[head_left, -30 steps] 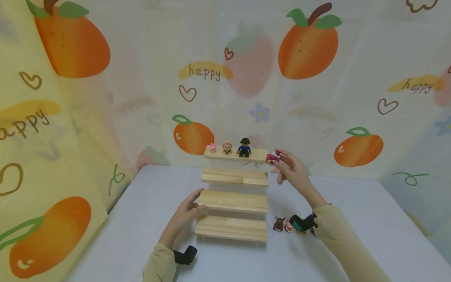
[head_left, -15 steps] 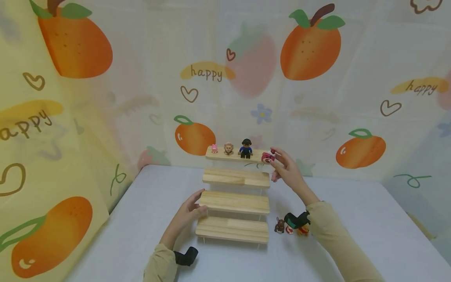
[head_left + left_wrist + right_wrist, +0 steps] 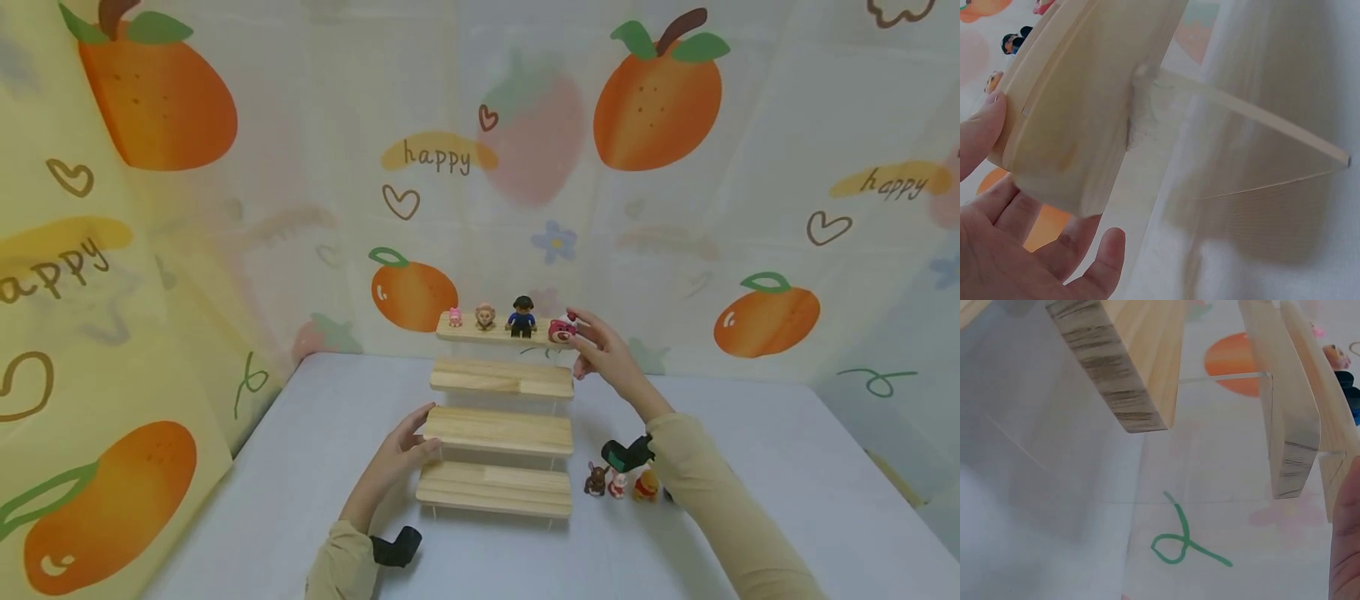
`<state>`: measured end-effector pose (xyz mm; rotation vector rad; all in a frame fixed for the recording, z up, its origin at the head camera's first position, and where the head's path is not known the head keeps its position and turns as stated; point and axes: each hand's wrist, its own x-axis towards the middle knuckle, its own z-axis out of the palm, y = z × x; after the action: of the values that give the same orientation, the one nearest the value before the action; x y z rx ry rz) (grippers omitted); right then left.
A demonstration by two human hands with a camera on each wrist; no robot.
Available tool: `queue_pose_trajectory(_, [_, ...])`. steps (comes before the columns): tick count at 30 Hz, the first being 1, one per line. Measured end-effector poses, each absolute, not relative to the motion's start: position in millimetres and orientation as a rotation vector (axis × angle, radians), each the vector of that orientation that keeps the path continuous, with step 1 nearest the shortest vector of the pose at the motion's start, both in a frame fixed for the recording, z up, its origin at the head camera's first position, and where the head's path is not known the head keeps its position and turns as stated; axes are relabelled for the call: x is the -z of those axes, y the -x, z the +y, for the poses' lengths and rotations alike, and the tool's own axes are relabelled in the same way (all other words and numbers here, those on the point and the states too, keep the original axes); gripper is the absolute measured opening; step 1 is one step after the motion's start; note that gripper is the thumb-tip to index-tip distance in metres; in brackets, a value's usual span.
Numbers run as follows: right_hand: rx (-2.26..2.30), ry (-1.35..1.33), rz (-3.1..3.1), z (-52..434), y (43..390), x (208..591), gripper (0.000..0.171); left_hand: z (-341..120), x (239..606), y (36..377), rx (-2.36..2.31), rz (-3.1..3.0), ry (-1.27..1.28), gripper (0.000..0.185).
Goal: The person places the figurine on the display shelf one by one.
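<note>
the right hand [image 3: 609,357] has carried the pink bear figure [image 3: 560,331] leftward onto the right end of the top shelf [image 3: 480,332], fingertips still pinching it beside the blue-shirted figure [image 3: 521,316]. the left hand [image 3: 401,452] rests open-fingered against the third shelf's [image 3: 498,430] left end, thumb on top.

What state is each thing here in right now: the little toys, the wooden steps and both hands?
Pink bear figure: on the top step's right end, in the right hand's grip.
Right hand: pinches the pink bear figure.
Left hand: fingers rest on the third step's left end.
Stepped wooden stand: upright on the table.
Pink, monkey and blue-shirted figures: standing on the top step.
Three small figures: standing on the table, right of the stand.
</note>
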<state>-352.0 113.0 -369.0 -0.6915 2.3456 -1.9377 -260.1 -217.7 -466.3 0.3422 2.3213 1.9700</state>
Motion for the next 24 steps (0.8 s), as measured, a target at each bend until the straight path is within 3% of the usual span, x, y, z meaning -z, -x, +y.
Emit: queue_pose_trajectory(24, [1.998,0.654,2.297,103,346,357,0.049,-217,466,261,-1.99,2.299,-0.338,0.066])
